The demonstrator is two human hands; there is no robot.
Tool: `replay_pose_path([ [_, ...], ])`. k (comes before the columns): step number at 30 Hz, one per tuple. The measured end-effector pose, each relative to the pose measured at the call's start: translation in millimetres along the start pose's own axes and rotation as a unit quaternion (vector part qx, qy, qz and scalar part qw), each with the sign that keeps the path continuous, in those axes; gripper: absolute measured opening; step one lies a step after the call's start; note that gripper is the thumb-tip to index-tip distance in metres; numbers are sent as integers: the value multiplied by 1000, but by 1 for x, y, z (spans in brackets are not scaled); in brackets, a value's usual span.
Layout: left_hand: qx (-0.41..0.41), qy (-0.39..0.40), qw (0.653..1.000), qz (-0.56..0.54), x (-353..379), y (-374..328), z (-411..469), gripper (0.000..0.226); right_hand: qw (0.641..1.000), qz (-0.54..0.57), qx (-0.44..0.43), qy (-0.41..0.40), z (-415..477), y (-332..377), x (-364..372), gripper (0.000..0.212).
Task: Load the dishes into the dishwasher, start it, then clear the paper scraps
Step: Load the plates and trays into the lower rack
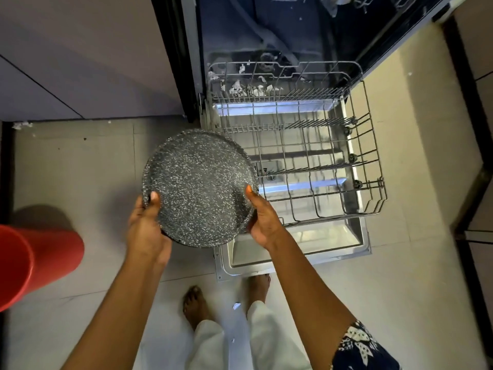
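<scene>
A round dark plate with white speckles [198, 185] is held flat in front of me, above the floor at the left front corner of the dishwasher. My left hand [145, 225] grips its near left rim and my right hand [262, 221] grips its near right rim. The dishwasher's lower wire rack [370, 166] is pulled out over the open door [298, 244] and holds no dishes. White paper scraps [248, 88] lie among the tines at the rack's far end. More scraps lie on the floor [22, 125] at the far left and one [236, 305] between my feet.
A red bucket [34, 265] stands on the tiled floor at the left. Grey cabinet fronts [80, 62] run along the far left beside the dishwasher. A dark frame edge [469, 156] runs down the right side. My bare feet stand just before the open door.
</scene>
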State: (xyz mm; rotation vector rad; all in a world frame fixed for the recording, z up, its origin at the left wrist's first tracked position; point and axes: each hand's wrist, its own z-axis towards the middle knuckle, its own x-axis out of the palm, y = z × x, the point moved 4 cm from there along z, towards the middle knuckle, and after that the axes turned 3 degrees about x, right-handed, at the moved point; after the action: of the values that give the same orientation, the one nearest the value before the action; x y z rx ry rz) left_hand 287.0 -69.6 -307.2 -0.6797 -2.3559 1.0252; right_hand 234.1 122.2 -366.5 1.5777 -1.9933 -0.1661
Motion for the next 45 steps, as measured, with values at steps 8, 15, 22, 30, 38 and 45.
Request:
replay_pose_path([
  [8,-34,36,981,189,43,69,24,45,962,15,-213,-168,-33,68,-77,22],
  [15,-44,27,967,250,70,131,62,30,804,-356,-323,-350,-43,97,-111,27],
  [22,1,6,966,260,56,144,67,29,733,-505,-320,-324,-32,85,-100,29],
  [30,50,8,982,181,37,110,36,17,738,-519,-291,-318,-30,79,-101,31],
  [38,23,66,976,207,64,126,44,16,737,-524,-284,-318,-36,80,-102,34],
  [45,-3,55,956,288,68,152,62,13,733,-533,-285,-311,-33,77,-103,32],
])
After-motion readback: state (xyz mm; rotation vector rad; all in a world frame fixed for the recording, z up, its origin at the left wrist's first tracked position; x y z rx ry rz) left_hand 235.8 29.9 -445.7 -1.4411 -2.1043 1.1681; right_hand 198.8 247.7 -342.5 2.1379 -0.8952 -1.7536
